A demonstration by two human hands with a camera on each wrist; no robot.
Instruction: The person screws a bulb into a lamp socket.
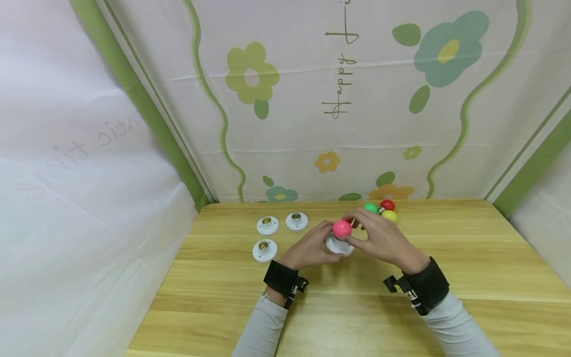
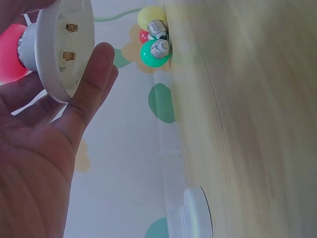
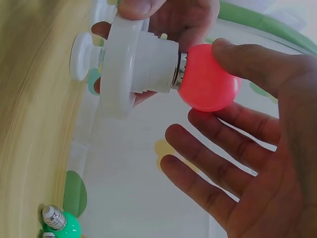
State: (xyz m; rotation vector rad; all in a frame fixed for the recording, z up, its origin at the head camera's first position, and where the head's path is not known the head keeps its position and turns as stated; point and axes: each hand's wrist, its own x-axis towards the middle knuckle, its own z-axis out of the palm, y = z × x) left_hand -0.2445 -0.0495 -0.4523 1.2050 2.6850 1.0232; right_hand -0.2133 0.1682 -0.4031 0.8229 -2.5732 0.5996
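My left hand grips a white round lamp holder by its rim, lifted off the table; in the left wrist view its underside with two brass terminals faces the camera. A pink bulb sits with its metal base in the holder's socket, a strip of the base still showing. With thumb and fingertips my right hand pinches the pink globe, its other fingers spread below in the right wrist view. How deep the base is seated cannot be told.
On the wooden table, three more lamp holders stand to the left: front, back left and back right. Behind my right hand lie a green bulb, a red bulb and a yellow bulb, near the flowered curtain.
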